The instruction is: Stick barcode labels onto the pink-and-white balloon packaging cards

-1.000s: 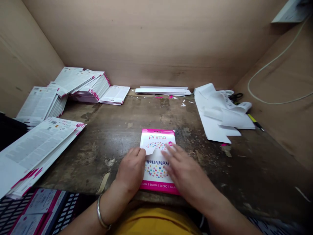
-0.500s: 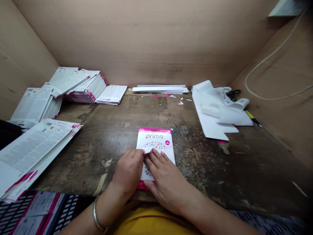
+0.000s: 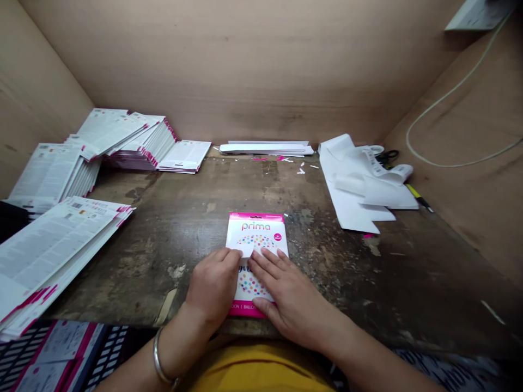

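A white and pink balloon packet (image 3: 261, 225) with "prima" lettering and coloured dots lies flat on the table in front of me. Across its middle runs a small plain white strip (image 3: 247, 251), partly covered by my fingers. My left hand (image 3: 213, 286) is closed at the packet's left edge, thumb and fingertips pinching the strip's left end. On the packet's right side my right hand (image 3: 288, 296) lies flat, fingers stretched out, the fingertips at the strip's right end. Both hands hide parts of the print.
Stacks of printed packets (image 3: 134, 141) stand at the back left, with another pile (image 3: 53, 250) nearer me. Folded white paper (image 3: 265, 148) lies along the back wall. White label sheets (image 3: 359, 190), black scissors (image 3: 388, 157) and a yellow pen (image 3: 419, 197) are at the right.
My right hand has slid a little rightward over the packet, uncovering more dots and the bottom lettering. My left hand keeps its pinch. The view has shifted slightly.
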`<state>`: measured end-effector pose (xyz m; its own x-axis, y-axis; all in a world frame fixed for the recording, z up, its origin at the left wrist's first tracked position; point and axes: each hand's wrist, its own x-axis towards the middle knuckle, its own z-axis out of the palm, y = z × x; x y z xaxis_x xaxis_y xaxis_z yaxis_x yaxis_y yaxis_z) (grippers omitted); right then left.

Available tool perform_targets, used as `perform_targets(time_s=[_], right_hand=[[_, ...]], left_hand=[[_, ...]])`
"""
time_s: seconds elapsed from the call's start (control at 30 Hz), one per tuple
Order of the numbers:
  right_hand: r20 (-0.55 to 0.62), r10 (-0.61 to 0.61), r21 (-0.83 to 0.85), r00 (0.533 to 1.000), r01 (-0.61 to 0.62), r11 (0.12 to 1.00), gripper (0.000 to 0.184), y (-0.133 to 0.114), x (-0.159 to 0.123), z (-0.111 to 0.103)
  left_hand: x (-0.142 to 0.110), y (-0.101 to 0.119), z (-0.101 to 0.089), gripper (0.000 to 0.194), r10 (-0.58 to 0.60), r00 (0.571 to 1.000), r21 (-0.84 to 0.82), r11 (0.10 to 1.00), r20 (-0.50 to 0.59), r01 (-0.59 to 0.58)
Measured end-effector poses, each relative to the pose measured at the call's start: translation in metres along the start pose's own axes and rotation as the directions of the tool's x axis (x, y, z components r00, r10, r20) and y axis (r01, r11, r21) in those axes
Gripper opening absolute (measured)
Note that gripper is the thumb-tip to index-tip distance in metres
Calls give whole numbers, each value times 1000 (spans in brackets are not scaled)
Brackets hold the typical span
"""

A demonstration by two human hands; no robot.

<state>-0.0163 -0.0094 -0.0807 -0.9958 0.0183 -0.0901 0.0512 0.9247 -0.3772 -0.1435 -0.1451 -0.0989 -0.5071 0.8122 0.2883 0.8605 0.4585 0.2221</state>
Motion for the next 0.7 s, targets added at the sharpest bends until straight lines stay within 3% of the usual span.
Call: perform_targets(time_s=[0.2, 0.33, 0.47, 0.57, 0.63, 0.7], right_hand=[[-36, -20, 15, 999, 21, 1000, 60, 1, -1, 4], [-116, -33, 35, 993, 37, 999, 71, 6, -3, 10], [-102, -59, 47, 993, 64, 997, 67, 10, 1, 12], [-116, -40, 67, 992, 48, 997, 62, -1, 0, 9], [-198, -58, 46, 978, 69, 997, 60, -5, -4, 4], [-398, 47, -3, 916, -53, 999, 44, 7, -18, -6]], left_hand=[[0, 6, -2, 13, -10, 1000, -1, 1000, 30, 10], [-3, 7, -1, 12, 2, 997, 17, 1000, 77, -3], [-9, 6, 7, 20, 146, 989, 85, 985, 26, -148], [-18, 5, 10, 28, 234, 972, 150, 962, -9, -230], [-24, 1, 9, 32, 286, 957, 157, 948, -43, -276], [-26, -7, 11, 36, 313, 949, 110, 945, -45, -307]])
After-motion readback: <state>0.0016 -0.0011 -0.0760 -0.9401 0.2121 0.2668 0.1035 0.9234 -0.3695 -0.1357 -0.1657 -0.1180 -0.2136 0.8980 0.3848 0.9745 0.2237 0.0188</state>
